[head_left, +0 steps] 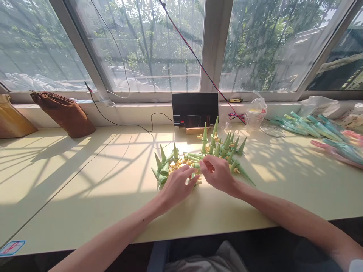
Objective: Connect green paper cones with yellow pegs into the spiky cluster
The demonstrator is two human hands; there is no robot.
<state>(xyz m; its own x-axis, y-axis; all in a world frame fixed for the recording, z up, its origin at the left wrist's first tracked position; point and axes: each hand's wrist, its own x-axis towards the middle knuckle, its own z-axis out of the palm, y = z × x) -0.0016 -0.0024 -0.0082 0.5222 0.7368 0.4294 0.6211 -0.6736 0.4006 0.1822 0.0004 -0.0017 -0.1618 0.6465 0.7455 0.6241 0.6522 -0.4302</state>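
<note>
We are seeing many slender green cones (pixel 226 146), matte and pale, tapering to sharp points above wider, collared bases. Some are standing upright and others are leaning or lying flat; small yellowish pegs (pixel 179 163) are forming a heap among them, and a few are sticking out sideways from the taller cones. Sunlight is falling across the counter (pixel 113 211), brightening the middle of the pile. At the counter's seven o'clock corner, a blue-bordered sticker (pixel 13 248) is showing a red mark that we are not managing to read, and red print on the wrapped cup (pixel 256 114), at one o'clock, is staying too small for us. Our left grip (pixel 177 184) is hovering low at the pile's near edge, thumb and fingers slightly parted beside a green piece; we cannot tell whether they are touching it. Our right grip (pixel 217 172) is curling its fingers toward the thumb, hiding whatever it may be clasping. One cone group is sitting at ten o'clock from the left grip, the larger at one o'clock from the right, and one long cone is pointing away at three o'clock.
</note>
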